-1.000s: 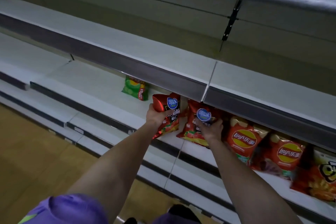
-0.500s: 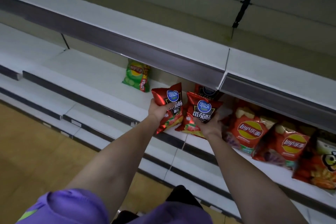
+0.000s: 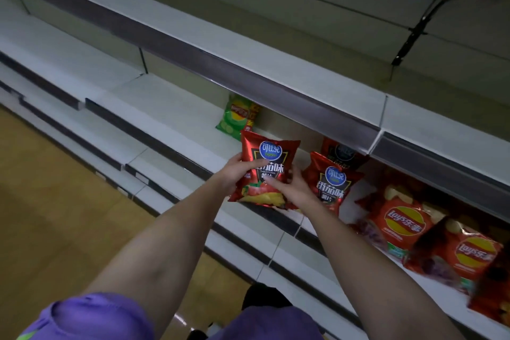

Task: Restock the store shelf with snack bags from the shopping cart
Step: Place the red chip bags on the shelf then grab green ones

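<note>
- Both hands up at the shelf (image 3: pixel 176 116), working one dark red tomato-flavour bag (image 3: pixel 266 171) with a blue round logo.
- Left hand (image 3: pixel 234 174) gripping that bag by its left edge, thumb across the front, fingers curled behind and hidden.
- Right hand (image 3: pixel 289 188) meeting it from the right, thumb pressed on the lower front, fingers wrapped round the right edge.
- Held upright, front to the camera, lower end just above the shelf's front lip; impossible to say whether it touches the board.
- Just to its right, a second tomato bag (image 3: pixel 331 182) of the same kind standing on the shelf, leaning a little, free of either hand.
- Behind that one, a third dark red bag (image 3: pixel 342 153) tucked under the upper shelf (image 3: pixel 248 44), mostly in shadow.
- Further right along the same board, a red Lay's bag (image 3: pixel 403 222), then another red Lay's bag (image 3: pixel 472 254), both tilted, overlapping at the edges.
- At the far right edge, one more red pack (image 3: pixel 494 295), blurred and cut off by the frame.
- Left of the held bag and further back, a green Lay's bag (image 3: pixel 237 116) standing alone near the back wall.
- Purple sleeve (image 3: pixel 91 317) low in the foreground, wooden floor (image 3: pixel 47 201) to the left.
</note>
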`<state>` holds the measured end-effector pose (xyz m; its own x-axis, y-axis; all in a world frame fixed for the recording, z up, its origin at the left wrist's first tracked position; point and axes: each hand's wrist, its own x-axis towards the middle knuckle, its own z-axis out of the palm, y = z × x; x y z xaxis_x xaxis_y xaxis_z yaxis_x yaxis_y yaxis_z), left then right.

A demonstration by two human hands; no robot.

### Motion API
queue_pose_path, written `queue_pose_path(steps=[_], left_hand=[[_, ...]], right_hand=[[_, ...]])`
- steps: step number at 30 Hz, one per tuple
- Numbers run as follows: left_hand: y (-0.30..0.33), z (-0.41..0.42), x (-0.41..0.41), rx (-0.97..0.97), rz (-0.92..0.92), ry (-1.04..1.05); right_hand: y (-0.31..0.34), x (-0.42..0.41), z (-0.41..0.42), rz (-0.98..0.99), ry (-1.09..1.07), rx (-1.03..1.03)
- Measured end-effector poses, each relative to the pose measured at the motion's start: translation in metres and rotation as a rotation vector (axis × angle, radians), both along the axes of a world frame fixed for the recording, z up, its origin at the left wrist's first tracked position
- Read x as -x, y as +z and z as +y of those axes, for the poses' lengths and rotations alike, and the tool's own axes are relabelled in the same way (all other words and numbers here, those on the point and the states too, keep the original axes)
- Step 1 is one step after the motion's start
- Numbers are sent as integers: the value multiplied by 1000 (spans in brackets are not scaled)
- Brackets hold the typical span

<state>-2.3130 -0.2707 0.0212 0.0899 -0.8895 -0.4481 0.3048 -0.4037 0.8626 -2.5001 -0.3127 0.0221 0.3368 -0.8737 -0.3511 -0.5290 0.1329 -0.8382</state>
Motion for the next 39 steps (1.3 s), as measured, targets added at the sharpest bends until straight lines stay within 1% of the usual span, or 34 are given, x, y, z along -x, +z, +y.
queue_pose_path(steps=[3, 8, 12, 16, 18, 19, 21, 22, 24, 25, 27, 29, 31, 32, 34, 36, 39], left_hand=[[2, -4, -4, -6, 4, 24], [2, -24, -8, -53, -137, 73], [-14, -52, -17, -57, -108, 70], [-24, -94, -16, 28, -82, 91], [-31, -112, -12, 69, -119, 127], [-35, -121, -11, 90, -145, 135], [-47, -134, -8, 113, -176, 78], [-54, -138, -6, 94, -240, 17], [-74, -144, -3, 12, -450, -119], [-83, -146, -2, -18, -476, -162], [-87, -142, -1, 11, -391, -154], [-83, -130, -5, 49, -354, -117], [-79, -115, -11, 14, -313, -50], [-74, -104, -16, -25, -286, 8], [-61, -79, -31, -91, -235, 114], [-54, -50, -50, -101, -221, 191], [-51, 4, -82, -106, -154, 374]], right_hand=[[0, -10, -4, -27, -32, -34], [-2, -23, -18, -109, -200, 5], [-18, -35, -45, -153, -366, 12], [-34, -44, -77, -184, -425, 40], [-40, -48, -90, -185, -466, 65], [-44, -49, -100, -175, -498, 68], [-48, -50, -114, -121, -532, 57], [-50, -50, -118, -65, -523, 39], [-54, -49, -124, 63, -479, 9], [-55, -49, -125, 99, -461, 11], [-55, -53, -122, 133, -476, 44], [-60, -56, -114, 188, -532, 127], [-60, -60, -98, 294, -588, 229], [-61, -61, -91, 306, -606, 288], [-57, -72, -71, 331, -568, 327], [-60, -89, -52, 376, -416, 344], [-65, -131, -19, 192, -180, 378]])
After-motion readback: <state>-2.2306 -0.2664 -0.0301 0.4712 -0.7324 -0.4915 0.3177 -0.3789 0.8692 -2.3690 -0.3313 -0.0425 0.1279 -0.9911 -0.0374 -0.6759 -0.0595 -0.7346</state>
